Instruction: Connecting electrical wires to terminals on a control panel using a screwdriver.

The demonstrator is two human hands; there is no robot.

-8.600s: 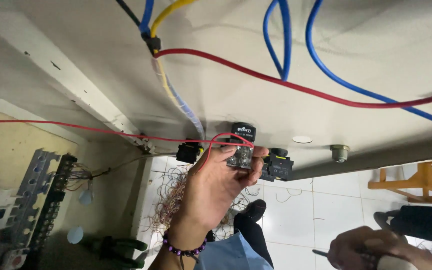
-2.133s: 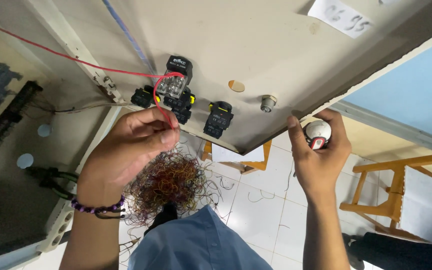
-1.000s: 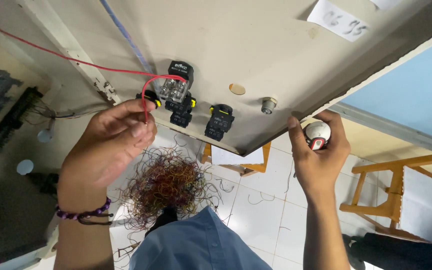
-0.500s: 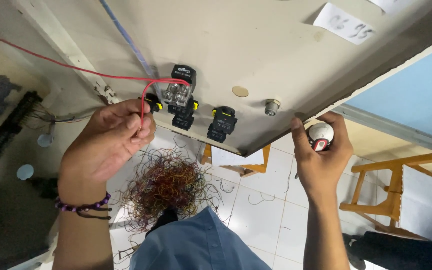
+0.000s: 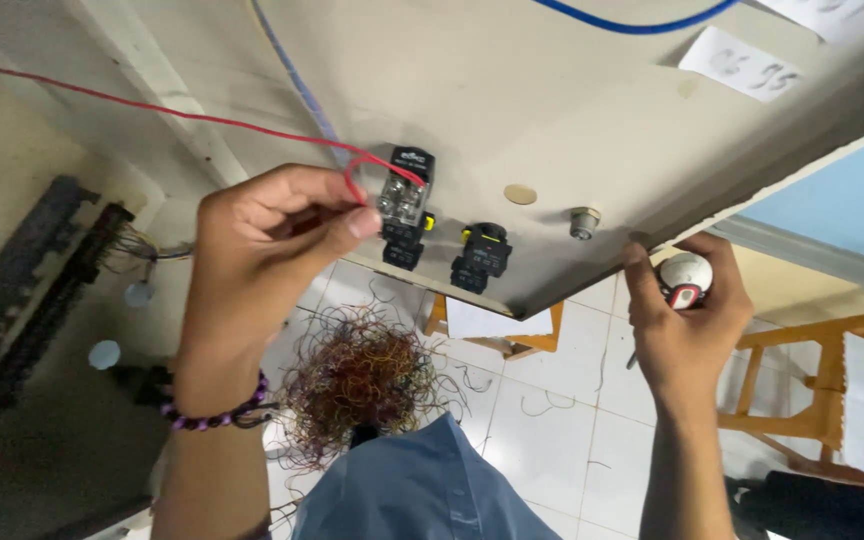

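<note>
Grey panel door [image 5: 572, 110] above me, black switch blocks [image 5: 407, 205] mounted on it, paper label [image 5: 740, 64], red wire [image 5: 152, 108].

Take the contact block [image 5: 404, 205] mounted on the underside of the cabinet panel [image 5: 512, 90] as the landmark. The left hand [image 5: 267, 250] sits just left of it, pinching a wire [image 5: 152, 107] that runs off further left along the panel and loops back onto the block's top. Right of the block is a second block [image 5: 482, 257], then a round hole [image 5: 520, 194], then a small bolt-like fitting [image 5: 583, 222]. Further right, at the panel's edge, the right hand [image 5: 687, 315] grips a tool handle [image 5: 685, 278]. Below the block, a tangle of wires [image 5: 352, 375] lies on the floor. A paper label [image 5: 740, 64] sticks to the panel up to the right.
</note>
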